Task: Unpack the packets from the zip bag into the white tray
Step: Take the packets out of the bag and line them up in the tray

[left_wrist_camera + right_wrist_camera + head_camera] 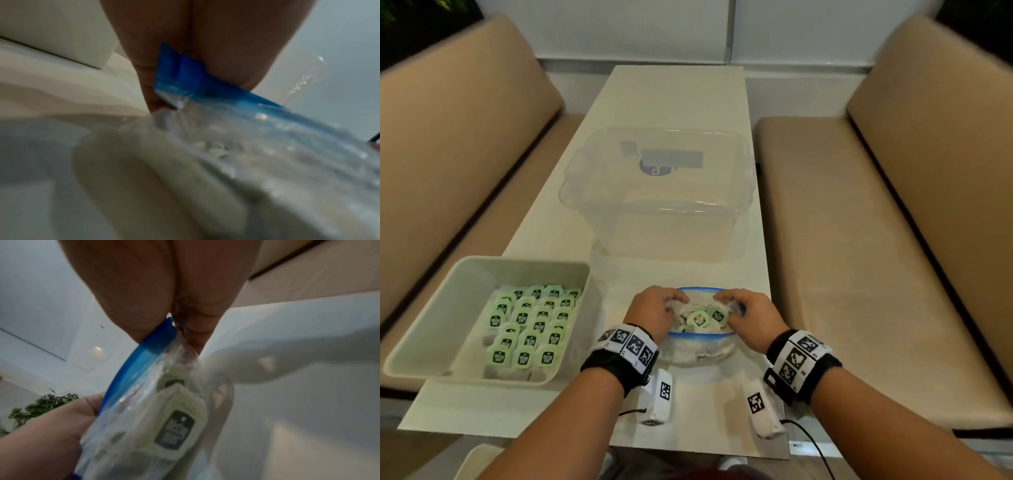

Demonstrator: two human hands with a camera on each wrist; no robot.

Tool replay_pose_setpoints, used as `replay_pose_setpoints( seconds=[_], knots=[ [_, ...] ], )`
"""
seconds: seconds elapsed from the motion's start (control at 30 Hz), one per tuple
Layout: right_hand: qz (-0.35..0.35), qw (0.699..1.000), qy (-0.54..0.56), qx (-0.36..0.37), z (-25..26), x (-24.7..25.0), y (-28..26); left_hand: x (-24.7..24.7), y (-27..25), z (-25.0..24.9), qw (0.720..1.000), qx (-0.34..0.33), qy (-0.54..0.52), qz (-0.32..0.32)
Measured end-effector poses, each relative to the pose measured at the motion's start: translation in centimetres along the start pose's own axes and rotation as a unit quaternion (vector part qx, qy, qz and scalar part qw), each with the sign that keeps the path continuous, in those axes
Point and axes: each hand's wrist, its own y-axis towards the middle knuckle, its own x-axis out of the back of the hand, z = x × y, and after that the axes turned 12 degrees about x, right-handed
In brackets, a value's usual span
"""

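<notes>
1. A large clear plastic storage tub (657, 192) with a blue-and-grey label stands at the middle of a long white table (681, 99).
2. Tan cushioned benches flank the table, one on the left (458, 144) and one on the right (887, 205).
3. A pale panelled wall (654, 27) closes the far end.
4. Green foliage (39, 407) shows blurred in the right wrist view.

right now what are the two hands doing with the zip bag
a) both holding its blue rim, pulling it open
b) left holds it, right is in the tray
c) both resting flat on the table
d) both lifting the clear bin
a: in the head view the left hand and right hand each grip a side of the zip bag at its blue rim, mouth open, packets showing inside.
</notes>
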Motion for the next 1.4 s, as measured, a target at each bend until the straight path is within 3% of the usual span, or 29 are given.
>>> replay_pose_setpoints(
  seconds=[0.17, 0.27, 0.5, 0.77, 1.03, 1.2, 1.3, 1.4],
  knots=[
    [0.026, 0.998, 0.027, -0.045, -0.8, -0.6, 0.3, -1.4, -0.3, 0.4, 0.989, 0.002, 0.140, -0.041],
    [0.033, 0.998, 0.026, -0.039, -0.7, -0.5, 0.6, -1.1, -1.0, -0.2, 0.979, -0.035, 0.198, -0.044],
    [0.041, 0.999, 0.024, 0.005, -0.4, 0.0, 0.2, -1.0, -1.9, -2.0, 0.966, -0.156, 0.180, -0.102],
    [0.025, 1.000, 0.005, -0.001, -0.3, 0.3, 0.2, -0.8, -1.3, -2.2, 0.966, -0.175, 0.157, -0.105],
    [0.052, 0.993, -0.038, 0.097, 1.3, 1.5, 0.4, 1.9, -2.0, -3.7, 0.971, -0.201, 0.070, -0.109],
    [0.003, 0.990, -0.045, 0.135, 2.1, 1.7, 0.4, 3.1, -2.5, -4.5, 0.978, -0.195, 0.054, -0.052],
    [-0.051, 0.988, -0.042, 0.142, 2.2, 2.0, 0.4, 3.5, -2.9, -5.0, 0.989, -0.141, 0.013, -0.039],
    [-0.087, 0.990, -0.010, 0.107, 2.1, 2.3, 0.3, 3.2, -2.6, -5.1, 0.989, -0.075, 0.126, -0.022]
  ],
)
